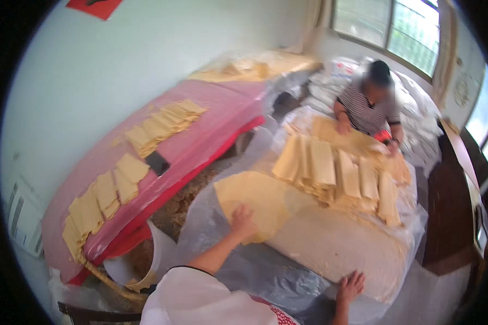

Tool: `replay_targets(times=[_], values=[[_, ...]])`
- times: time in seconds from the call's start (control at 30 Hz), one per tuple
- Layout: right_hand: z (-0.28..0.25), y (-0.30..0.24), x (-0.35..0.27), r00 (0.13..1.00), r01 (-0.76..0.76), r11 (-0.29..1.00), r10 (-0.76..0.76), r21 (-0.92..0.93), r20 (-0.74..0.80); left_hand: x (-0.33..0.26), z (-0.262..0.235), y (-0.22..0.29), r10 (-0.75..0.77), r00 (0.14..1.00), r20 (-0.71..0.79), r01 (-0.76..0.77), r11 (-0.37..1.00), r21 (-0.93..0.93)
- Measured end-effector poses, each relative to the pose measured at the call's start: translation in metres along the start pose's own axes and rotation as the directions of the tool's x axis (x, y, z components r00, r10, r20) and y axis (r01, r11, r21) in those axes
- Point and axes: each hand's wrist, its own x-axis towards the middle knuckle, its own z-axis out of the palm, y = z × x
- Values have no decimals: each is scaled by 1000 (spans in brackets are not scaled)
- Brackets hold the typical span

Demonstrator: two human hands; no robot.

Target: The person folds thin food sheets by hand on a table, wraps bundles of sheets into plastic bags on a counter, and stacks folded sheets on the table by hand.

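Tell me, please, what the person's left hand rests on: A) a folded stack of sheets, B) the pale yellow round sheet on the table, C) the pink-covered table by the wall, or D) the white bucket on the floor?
B: the left hand lies flat on the pale yellow round sheet, apart from the folded stacks.

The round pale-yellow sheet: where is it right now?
Head view, centre: the round pale-yellow sheet lies under the left hand, at the white block's left end, beside the folded stacks.
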Motion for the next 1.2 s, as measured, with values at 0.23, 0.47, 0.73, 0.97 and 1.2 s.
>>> replay_targets(times=[0.23, 0.47, 0.73, 0.97, 1.2], values=[[-28, 9, -42, 984, 167, 963, -176, 212, 24, -15, -8, 100, 257, 965, -54, -262, 916, -304], [-97, 32, -116, 989, 19, 985, 7, 170, -150, -64, -37, 181, 592, 805, -41, -511, 657, -554], [-91, 0, -195, 984, -66, 986, 89, 153, -153, -82, -47, 148, 618, 786, -5, -522, 659, -542], [-81, -19, -205, 980, -27, 997, 41, 72, -196, -90, -52, 110, 594, 805, -14, -497, 659, -564], [-99, -27, -206, 982, -50, 994, 66, 94, -177, -109, -78, 123, 711, 695, 105, -503, 586, -635]])
